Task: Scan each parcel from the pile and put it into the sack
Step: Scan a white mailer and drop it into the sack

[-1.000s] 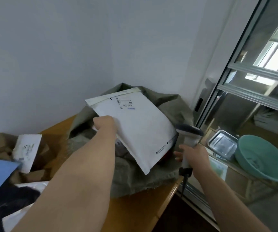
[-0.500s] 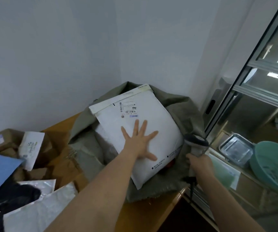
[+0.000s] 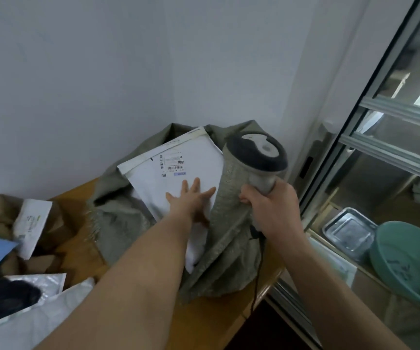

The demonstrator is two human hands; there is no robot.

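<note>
While your left hand (image 3: 191, 198) presses flat, fingers spread, on the white mailer (image 3: 178, 173) lying half inside the sack (image 3: 219, 248) at 12 o'clock, your right hand (image 3: 272, 210) grips the scanner (image 3: 259, 160) and sack rim together. That crowded grip could slip, letting the cloth drop and the stiff mailer catch on the mouth. Table edge (image 3: 262, 294) and glass door (image 3: 380, 147) crowd 3 o'clock; the parcel pile (image 3: 27, 223) fills 9 o'clock

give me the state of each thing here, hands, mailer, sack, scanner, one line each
left hand: flat, fingers spread, pressing on the mailer
right hand: grips the scanner and the sack's edge
white mailer: label up, partly inside the sack
sack: open, near edge lifted
scanner: held upright
</note>
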